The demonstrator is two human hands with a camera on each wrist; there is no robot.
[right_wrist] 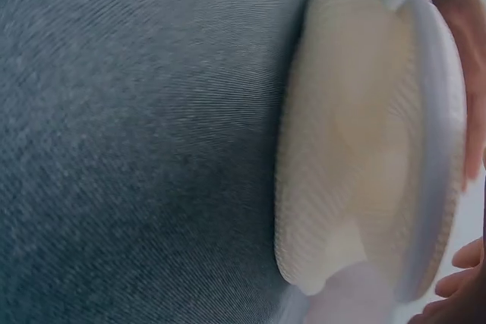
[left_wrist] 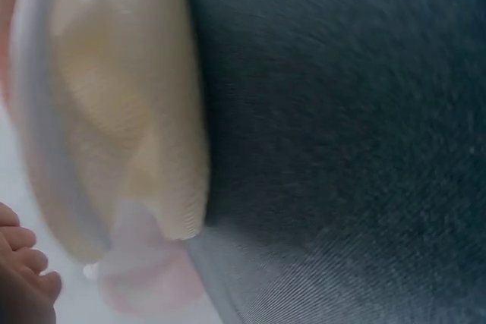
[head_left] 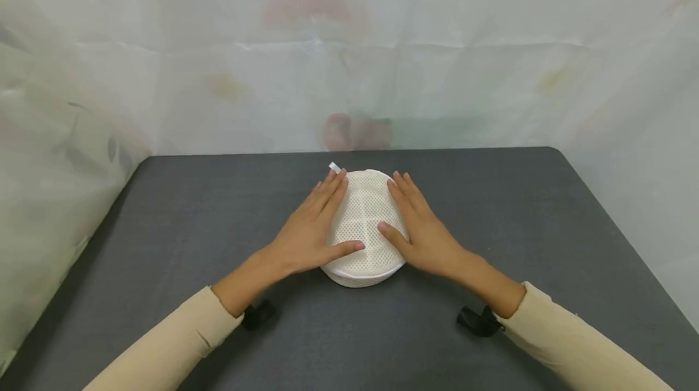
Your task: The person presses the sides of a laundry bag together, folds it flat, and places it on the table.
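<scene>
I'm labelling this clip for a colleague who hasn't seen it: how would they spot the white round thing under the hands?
Look at the dark grey table in front of the pale curtain. Near its middle sits a white round mesh pouch, with the left hand and right hand resting flat on its top. It is the only white, perforated thing on the table.

Round white mesh pouch (head_left: 363, 227), flat on table
</scene>
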